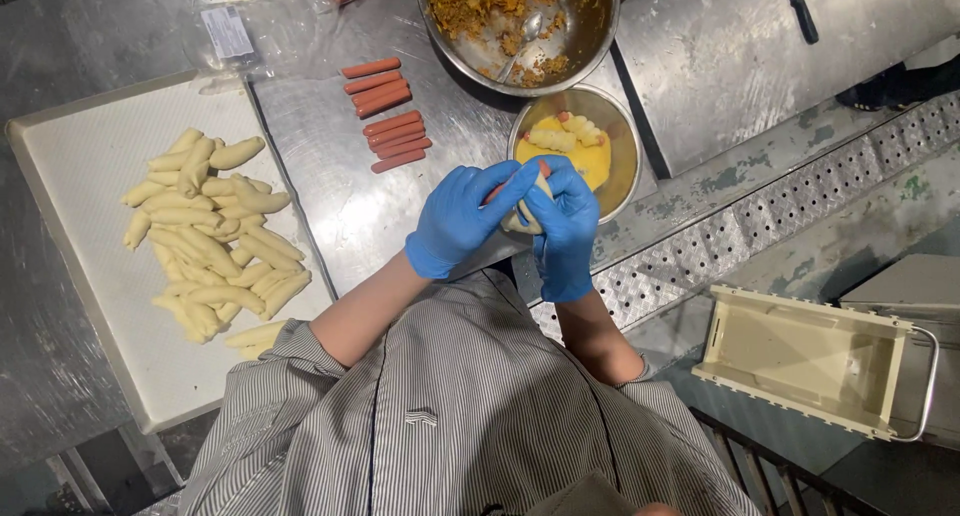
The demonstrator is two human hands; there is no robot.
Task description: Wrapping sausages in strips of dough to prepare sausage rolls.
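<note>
Both my hands wear blue gloves and meet over the steel counter's front edge. My left hand (458, 221) and my right hand (566, 228) together grip a sausage wrapped in pale dough (525, 214), its red end poking out at the top. Just behind them a small steel bowl (625, 141) holds yellow egg wash with two dough-wrapped sausages (566, 134) lying in it. Several bare red sausages (385, 116) lie in rows on the counter to the left.
A white tray (75, 166) at left carries a heap of dough strips (212, 231). A large steel bowl (600, 31) of orange crumbs with a spoon stands behind. A cream plastic crate (805, 361) sits low at right, beside a perforated metal ledge (760, 231).
</note>
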